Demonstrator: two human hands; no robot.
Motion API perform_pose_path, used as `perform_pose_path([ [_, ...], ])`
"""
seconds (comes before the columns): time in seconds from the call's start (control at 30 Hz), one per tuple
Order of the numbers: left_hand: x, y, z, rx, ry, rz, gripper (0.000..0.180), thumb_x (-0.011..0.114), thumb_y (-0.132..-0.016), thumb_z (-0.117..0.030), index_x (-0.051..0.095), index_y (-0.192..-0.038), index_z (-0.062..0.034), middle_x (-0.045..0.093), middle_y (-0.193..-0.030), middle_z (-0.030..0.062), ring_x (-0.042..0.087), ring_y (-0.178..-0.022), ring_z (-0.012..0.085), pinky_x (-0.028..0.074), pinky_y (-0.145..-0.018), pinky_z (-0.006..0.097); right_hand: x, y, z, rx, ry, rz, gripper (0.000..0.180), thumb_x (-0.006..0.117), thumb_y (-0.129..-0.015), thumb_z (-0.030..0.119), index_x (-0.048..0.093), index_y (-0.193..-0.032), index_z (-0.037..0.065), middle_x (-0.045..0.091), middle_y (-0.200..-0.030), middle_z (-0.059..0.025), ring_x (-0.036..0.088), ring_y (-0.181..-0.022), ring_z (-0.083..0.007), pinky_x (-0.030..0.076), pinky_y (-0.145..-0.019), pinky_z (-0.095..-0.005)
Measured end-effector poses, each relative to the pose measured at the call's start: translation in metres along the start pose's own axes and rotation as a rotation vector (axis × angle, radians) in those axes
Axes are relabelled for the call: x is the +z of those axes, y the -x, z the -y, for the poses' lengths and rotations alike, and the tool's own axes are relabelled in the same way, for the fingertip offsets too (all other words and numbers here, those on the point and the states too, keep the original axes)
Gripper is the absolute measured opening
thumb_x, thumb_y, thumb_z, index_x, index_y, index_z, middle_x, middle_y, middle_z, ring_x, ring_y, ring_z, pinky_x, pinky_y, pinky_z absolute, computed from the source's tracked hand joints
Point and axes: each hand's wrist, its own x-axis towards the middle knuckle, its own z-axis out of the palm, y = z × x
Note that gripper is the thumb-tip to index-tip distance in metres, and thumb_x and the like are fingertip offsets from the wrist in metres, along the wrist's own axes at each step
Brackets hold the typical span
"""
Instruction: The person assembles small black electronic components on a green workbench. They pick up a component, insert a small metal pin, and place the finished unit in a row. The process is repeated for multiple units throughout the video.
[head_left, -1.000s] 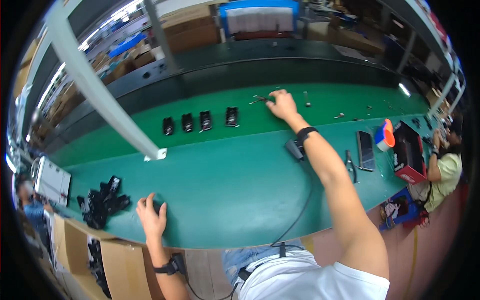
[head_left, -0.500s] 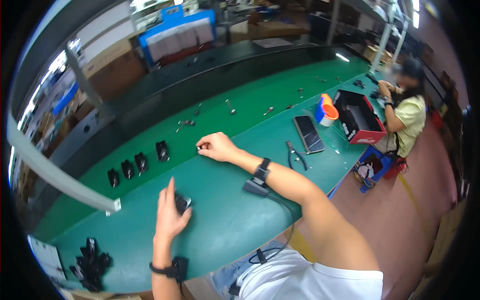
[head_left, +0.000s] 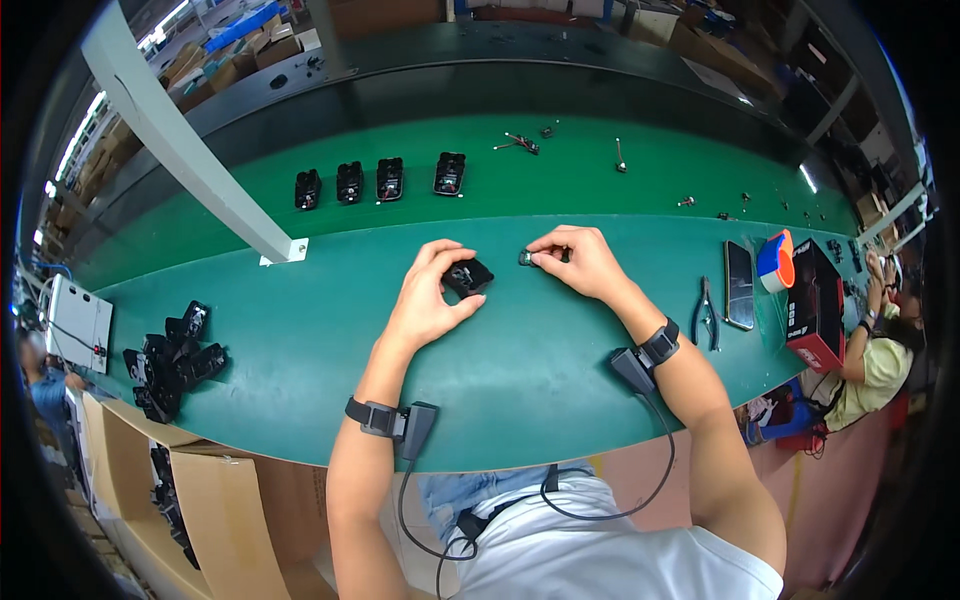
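Black part (head_left: 467,277) in left hand (head_left: 428,297), small piece (head_left: 526,258) in right hand (head_left: 578,261)

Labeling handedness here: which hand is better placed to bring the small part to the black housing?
Right. The right hand already pinches the small part close beside the black housing, which the left hand grips.

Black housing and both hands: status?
Left hand pinching black housing above green bench. Right hand pinching small part beside it. Nothing between them.
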Motion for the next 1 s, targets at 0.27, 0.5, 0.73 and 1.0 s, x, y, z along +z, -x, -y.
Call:
perform_pose_path([
  [0.27,0.002,0.0,-0.006,-0.021,0.1,0.03,0.081,0.077,-0.067,-0.002,0.043,-0.14,-0.0104,0.054,-0.134,0.0067,0.059,-0.106,0.0183,0.048,-0.076,0.029,0.005,-0.001,0.014,-0.337,0.19,-0.073,0.02,0.076,-0.079,0.009,0.074,-0.098,0.009,0.067,-0.09,-0.0049,0.063,-0.086,-0.0223,0.054,-0.073,-0.035],
  [0.5,0.007,0.001,0.007,-0.056,0.686,0.15,0.077,0.073,-0.069,0.001,0.039,-0.137,-0.0094,0.052,-0.133,0.0094,0.059,-0.103,0.0187,0.049,-0.077,0.031,0.008,-0.002,0.006,-0.31,0.113,-0.041,0.015,0.074,-0.082,0.009,0.074,-0.097,0.008,0.067,-0.094,-0.0051,0.064,-0.088,-0.0211,0.053,-0.072,-0.0337],
  [0.73,-0.005,0.005,-0.014,-0.131,1.108,0.279,0.082,0.078,-0.065,0.0,0.038,-0.137,-0.0088,0.054,-0.125,0.0107,0.059,-0.086,0.0164,0.049,-0.072,0.028,0.011,0.006,0.055,-0.211,-0.445,-0.09,0.01,0.07,-0.087,0.006,0.07,-0.095,0.002,0.066,-0.104,-0.0087,0.063,-0.09,-0.0151,0.053,-0.074,-0.0287],
  [1.0,-0.006,0.007,-0.015,-0.108,1.25,0.333,0.076,0.083,-0.066,-0.005,0.044,-0.132,-0.0052,0.058,-0.124,0.0159,0.062,-0.084,0.0164,0.052,-0.068,0.027,0.007,0.017,0.086,-0.254,-0.458,0.074,0.009,0.067,-0.088,0.005,0.069,-0.097,0.001,0.072,-0.1,-0.0104,0.068,-0.094,-0.0189,0.054,-0.074,-0.0289],
])
